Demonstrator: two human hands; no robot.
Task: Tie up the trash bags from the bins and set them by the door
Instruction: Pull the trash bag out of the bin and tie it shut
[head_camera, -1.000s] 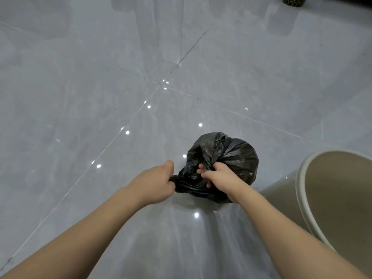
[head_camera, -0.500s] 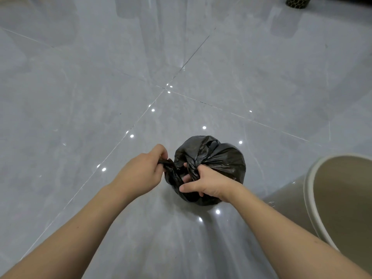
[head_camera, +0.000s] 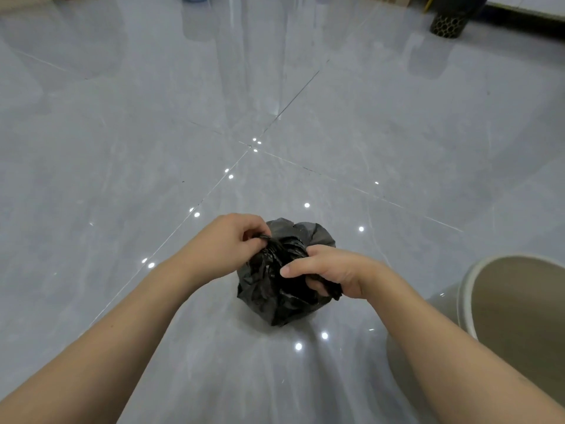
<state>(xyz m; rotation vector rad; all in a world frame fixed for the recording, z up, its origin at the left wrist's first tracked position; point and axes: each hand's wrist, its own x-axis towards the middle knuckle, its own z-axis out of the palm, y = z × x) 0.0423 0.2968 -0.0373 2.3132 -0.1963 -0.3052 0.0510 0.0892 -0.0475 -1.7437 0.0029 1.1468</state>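
The bag [head_camera: 275, 289] sits on the floor [head_camera: 122, 179] just left of the bin [head_camera: 516, 304], which stands without a liner. Over the last second the hands have swapped positions relative to the bag: the left hand [head_camera: 227, 243], earlier pulling a twisted tail out to the left, now pinches gathered plastic at the top, while the right hand [head_camera: 333, 276] has moved from the top to the near right side and closes on a second tail there. Both hands are closed on plastic. This crossing indicates that the knot is being formed, not yet drawn tight; whether a loop is already closed cannot be determined, since the fingers [head_camera: 293, 269] cover the neck. The door is not in view.
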